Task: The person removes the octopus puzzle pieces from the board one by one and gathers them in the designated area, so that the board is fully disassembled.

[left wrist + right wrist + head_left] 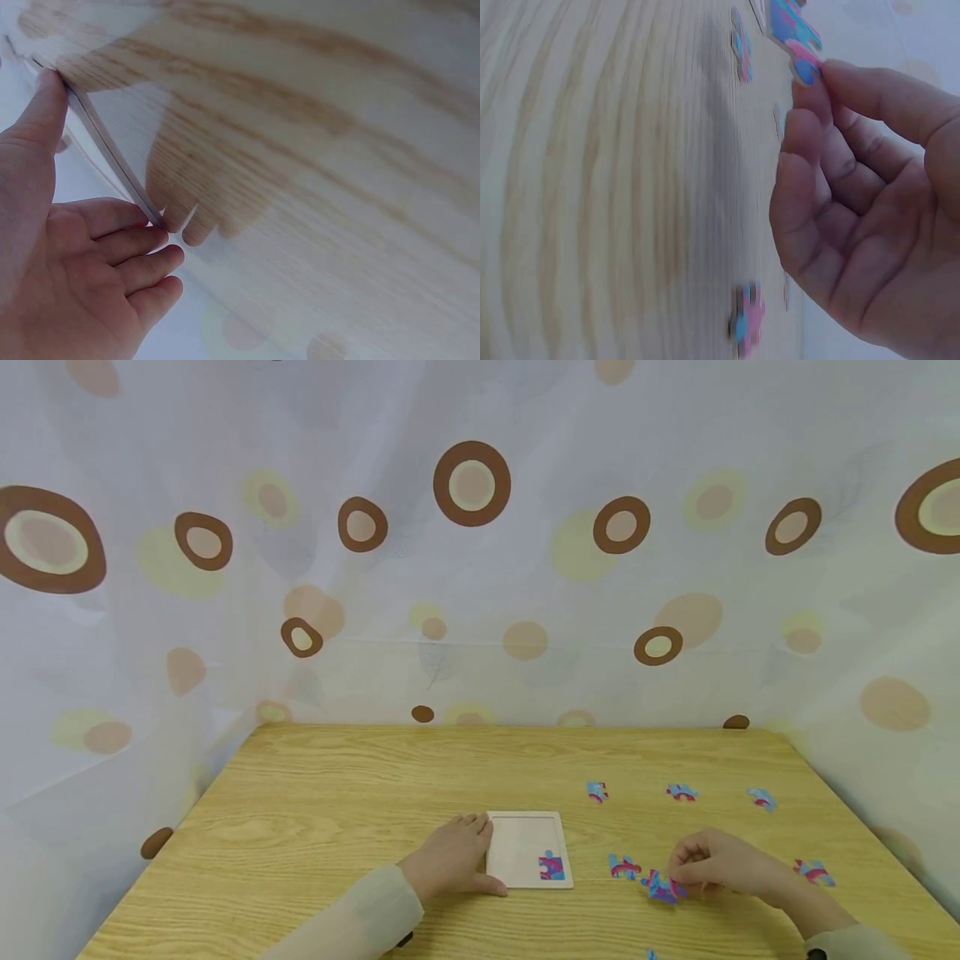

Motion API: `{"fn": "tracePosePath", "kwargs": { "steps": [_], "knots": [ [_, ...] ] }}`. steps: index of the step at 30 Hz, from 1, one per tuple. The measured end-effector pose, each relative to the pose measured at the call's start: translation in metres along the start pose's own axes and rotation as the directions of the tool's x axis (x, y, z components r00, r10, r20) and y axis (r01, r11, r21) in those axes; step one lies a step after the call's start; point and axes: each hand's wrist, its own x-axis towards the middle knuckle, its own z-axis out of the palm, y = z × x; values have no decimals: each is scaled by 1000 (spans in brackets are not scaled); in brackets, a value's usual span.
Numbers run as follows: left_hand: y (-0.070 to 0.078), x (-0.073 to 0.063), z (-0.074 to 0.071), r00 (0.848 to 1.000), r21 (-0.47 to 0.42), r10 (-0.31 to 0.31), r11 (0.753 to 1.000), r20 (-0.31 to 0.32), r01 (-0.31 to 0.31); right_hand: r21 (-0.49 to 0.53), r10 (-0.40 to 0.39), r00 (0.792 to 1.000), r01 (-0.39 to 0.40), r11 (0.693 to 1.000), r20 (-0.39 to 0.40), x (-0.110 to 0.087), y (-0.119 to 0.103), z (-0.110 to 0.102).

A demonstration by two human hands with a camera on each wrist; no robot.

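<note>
In the head view, a shallow square puzzle tray (pixel 517 835) lies on the table, with one blue, pink and purple jigsaw piece (pixel 551 867) in its near right corner. My left hand (pixel 453 860) rests along the tray's left side. The left wrist view shows its thumb and fingertips against the tray edge (pixel 112 154), fingers mostly straight. Right of the tray, my right hand (pixel 723 864) pinches another jigsaw piece (pixel 660 888) by one knob between thumb and index finger. That held piece (pixel 791 26) is above the table, tilted, in the right wrist view.
Loose jigsaw pieces lie around the right hand: a near one (pixel 622 866) beside the held piece, one (pixel 813 872) at the right, and several more (pixel 682 792) in a row farther back. The wooden table (pixel 337 793) meets a patterned curtain (pixel 480 585) behind and at both sides.
</note>
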Motion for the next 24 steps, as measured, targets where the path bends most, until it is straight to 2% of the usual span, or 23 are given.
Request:
{"fn": "tracePosePath", "kwargs": {
  "steps": [6, 11, 14, 21, 24],
  "knots": [
    [0, 0, -2, 1000, -4, 4, 1000, -6, -4, 4, -22, 999, 22, 1000, 32, -27, 16, -13],
    [1, -2, -4, 1000, 8, 14, 1000, -10, -14, 45, -57, 994, 54, 998, 92, -43, 24, -17],
    [2, -4, -6, 1000, 14, 21, 1000, -14, -21, 79, -47, 990, 37, 996, 135, -53, 27, -18],
    [2, -4, -6, 1000, 19, 21, 1000, -16, -21, 157, -82, 964, 43, 987, 253, -66, 32, -19],
    [1, -3, -5, 1000, 15, 19, 1000, -16, -18, 165, -75, 962, 32, 986, 261, -70, 35, -18]
  ]
}}
